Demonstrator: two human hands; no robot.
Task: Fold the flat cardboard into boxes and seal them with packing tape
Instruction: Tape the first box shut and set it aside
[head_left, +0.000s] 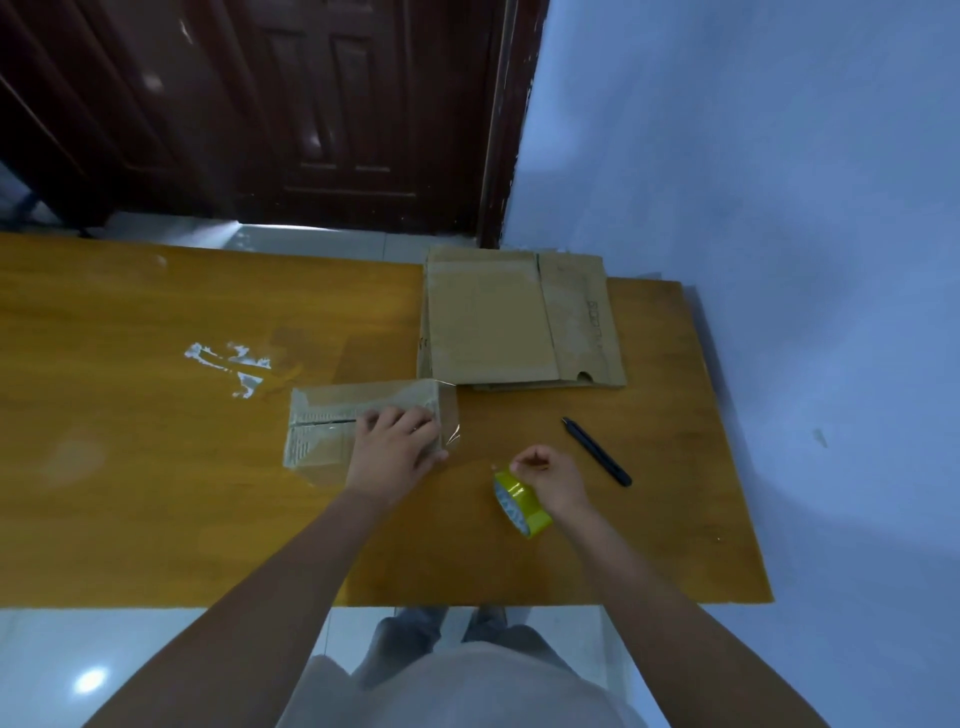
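The wooden worktop carries a small taped box, flat cardboard, a tape roll and a black pen-like cutter.

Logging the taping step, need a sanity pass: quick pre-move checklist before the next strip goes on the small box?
1. Small brown cardboard box held down: ok, left hand presses flat on its top.
2. Yellow roll of packing tape in hand: ok, right hand grips it.
3. Clear tape tail at the box's right edge stuck down: not ok, it stands loose.
4. Black utility knife at hand: ok, lies on the wooden table right of the roll.
5. Knife blade retracted: cannot tell.
6. Stack of flat cardboard out of the way: ok, lies beyond the box.
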